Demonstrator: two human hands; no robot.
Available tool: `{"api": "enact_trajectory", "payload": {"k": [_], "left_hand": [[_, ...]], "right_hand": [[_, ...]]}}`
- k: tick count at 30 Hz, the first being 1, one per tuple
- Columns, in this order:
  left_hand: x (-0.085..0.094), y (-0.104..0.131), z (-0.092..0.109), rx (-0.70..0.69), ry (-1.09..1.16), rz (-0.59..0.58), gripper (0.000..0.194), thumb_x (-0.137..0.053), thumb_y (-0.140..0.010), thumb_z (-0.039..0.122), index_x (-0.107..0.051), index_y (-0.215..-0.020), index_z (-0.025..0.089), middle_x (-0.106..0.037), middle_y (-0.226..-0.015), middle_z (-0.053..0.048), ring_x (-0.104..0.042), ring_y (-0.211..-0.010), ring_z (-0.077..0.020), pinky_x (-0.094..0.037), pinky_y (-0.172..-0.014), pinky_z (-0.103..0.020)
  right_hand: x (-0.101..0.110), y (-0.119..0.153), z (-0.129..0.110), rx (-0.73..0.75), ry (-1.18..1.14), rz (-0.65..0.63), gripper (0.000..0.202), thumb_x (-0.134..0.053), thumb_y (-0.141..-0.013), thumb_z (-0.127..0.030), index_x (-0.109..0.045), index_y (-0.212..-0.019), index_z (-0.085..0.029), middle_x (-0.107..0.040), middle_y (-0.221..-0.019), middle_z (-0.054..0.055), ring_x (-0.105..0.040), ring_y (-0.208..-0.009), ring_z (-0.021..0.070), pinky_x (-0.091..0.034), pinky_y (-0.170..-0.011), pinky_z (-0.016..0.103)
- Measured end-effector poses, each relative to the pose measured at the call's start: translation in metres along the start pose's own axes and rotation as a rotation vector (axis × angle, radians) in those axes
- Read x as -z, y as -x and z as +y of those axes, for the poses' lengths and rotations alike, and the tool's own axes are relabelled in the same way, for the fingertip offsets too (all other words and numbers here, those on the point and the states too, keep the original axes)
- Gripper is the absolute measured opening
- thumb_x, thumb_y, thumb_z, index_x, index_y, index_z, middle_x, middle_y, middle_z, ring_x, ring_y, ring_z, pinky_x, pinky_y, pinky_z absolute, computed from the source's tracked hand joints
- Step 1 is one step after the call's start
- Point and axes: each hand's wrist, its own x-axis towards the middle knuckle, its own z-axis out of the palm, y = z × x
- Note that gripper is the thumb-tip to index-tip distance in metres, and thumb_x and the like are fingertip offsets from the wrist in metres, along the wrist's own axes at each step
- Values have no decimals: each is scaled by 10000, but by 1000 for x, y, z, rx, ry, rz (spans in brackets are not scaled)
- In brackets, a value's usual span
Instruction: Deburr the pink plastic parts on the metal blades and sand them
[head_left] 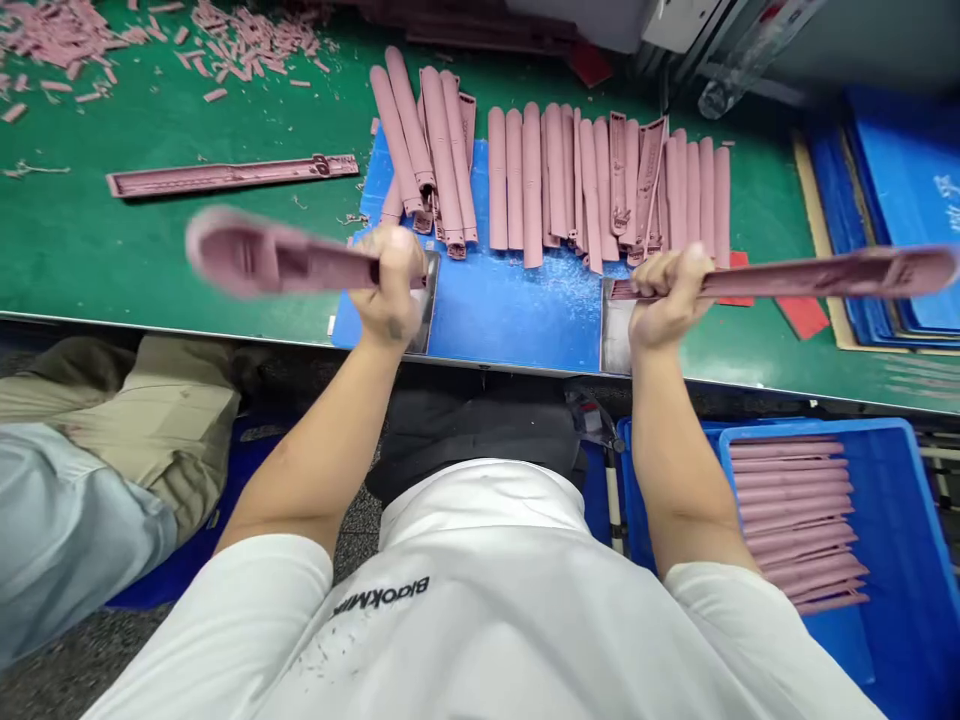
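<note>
My left hand [388, 285] is closed round the end of a long pink plastic shell [285, 258], whose rounded far end points left and is blurred. In my right hand [670, 295] is a second pink shell [810, 275], stretching out to the right with its hollow side partly showing. Both hands are above the front part of a blue mat [517, 320], each over a dark metal plate at its side. Behind them, several pink shells [555, 180] lie side by side, and another bunch [435, 150] is stacked crosswise to the left.
One pink shell [232, 178] lies on the green table [225, 240], with pink scraps [255, 45] behind it. Blue sheets [907, 200] are piled at right. A blue bin [900, 520] below holds pink shells. Another person's legs [165, 410] are at left.
</note>
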Motion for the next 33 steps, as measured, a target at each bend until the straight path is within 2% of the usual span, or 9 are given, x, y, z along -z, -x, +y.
{"api": "enact_trajectory", "payload": {"k": [3,6,9,13,18,23,28,30,33], "left_hand": [[-9,-4,6,-196,-44,0,832,-781,-991,737,-211,-607,268,-117,-605,36,-246,-515,-158,-231,-578,-392],[-15,-13,7,-201,-51,17,844,-734,-1000,838,-207,-650,279,-130,-625,38,-275,-523,-161,-262,-568,-387],[-14,-11,13,-187,-42,5,886,-769,-952,911,-232,-634,282,-138,-613,40,-269,-520,-164,-288,-565,-409],[-10,-6,26,-70,-1,-65,840,-841,-971,728,-237,-600,278,-134,-564,47,-154,-485,-143,-188,-528,-404],[-27,-57,7,129,-111,-15,752,-833,-993,695,-276,-718,272,-89,-617,50,-222,-557,-146,-254,-546,-343],[-35,-88,-10,224,-105,-73,771,-842,-987,697,-248,-722,283,-132,-600,74,-188,-502,-109,-179,-498,-350],[-28,-71,0,-59,-42,-64,786,-841,-1015,703,-280,-661,283,-181,-567,64,-215,-476,-112,-168,-504,-375],[-21,-52,6,-154,-40,-91,805,-831,-1019,743,-309,-625,274,-215,-559,54,-257,-475,-116,-194,-502,-381],[-15,-29,13,-158,-47,-162,826,-833,-1024,753,-325,-597,261,-227,-543,49,-273,-461,-120,-203,-481,-376]], "right_hand": [[0,-3,3,-75,51,-75,784,-669,-1045,-870,-254,-694,-306,-123,-630,-65,-216,-495,167,-300,-494,390],[-2,-3,-2,-33,53,-52,770,-639,-1033,-920,-298,-694,-318,-160,-646,-54,-271,-516,189,-362,-511,418],[0,3,-11,9,-10,-132,741,-722,-1047,-806,-356,-641,-306,-248,-596,-31,-308,-527,197,-350,-542,438],[9,7,-14,-148,-6,-192,730,-707,-1087,-753,-314,-668,-304,-170,-579,-65,-244,-456,170,-314,-471,400],[1,-34,18,-387,37,-116,759,-657,-1014,-948,-329,-739,-322,-180,-595,-89,-257,-430,144,-254,-403,335],[-21,-62,33,-472,104,-164,740,-794,-983,-863,-345,-751,-323,-243,-561,-114,-252,-418,99,-198,-401,299],[-27,-53,23,-179,37,-60,781,-693,-1039,-893,-278,-705,-322,-205,-545,-114,-267,-434,87,-261,-425,296],[-19,-38,12,-123,1,-112,793,-713,-1051,-860,-298,-670,-302,-213,-540,-105,-283,-448,92,-306,-455,300],[-9,-19,0,-96,-21,-195,777,-767,-1055,-786,-332,-654,-282,-242,-543,-97,-288,-446,93,-319,-473,298]]}}
